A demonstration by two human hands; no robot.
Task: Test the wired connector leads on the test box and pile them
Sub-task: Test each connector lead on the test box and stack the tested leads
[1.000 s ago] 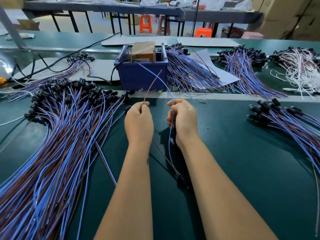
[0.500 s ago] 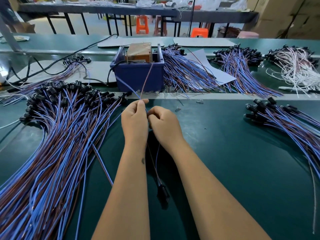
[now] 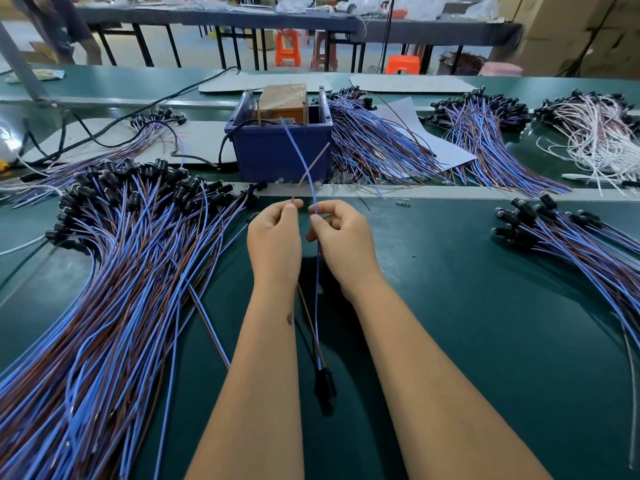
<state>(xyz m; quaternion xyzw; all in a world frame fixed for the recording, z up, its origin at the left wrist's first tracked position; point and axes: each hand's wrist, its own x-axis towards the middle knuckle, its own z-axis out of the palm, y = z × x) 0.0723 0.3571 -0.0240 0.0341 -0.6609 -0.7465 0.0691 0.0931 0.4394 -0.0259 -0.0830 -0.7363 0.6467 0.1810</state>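
My left hand pinches the brown wire of one lead, and my right hand pinches its blue wire. Both free wire ends rise and cross in front of the blue test box, which holds a brown block with two upright metal pins. The lead's black connector hangs low between my forearms, above the green table. A big pile of blue and brown leads lies to the left. A smaller pile lies to the right.
More lead bundles lie behind and right of the box, with a white-wired bundle at far right. A black cable runs across the back left. Small clear bulbs lie near the metal strip.
My hands have parted a little since half a second ago. The two wire ends have swung and now cross in front of the box. The connector hangs lower between my forearms.
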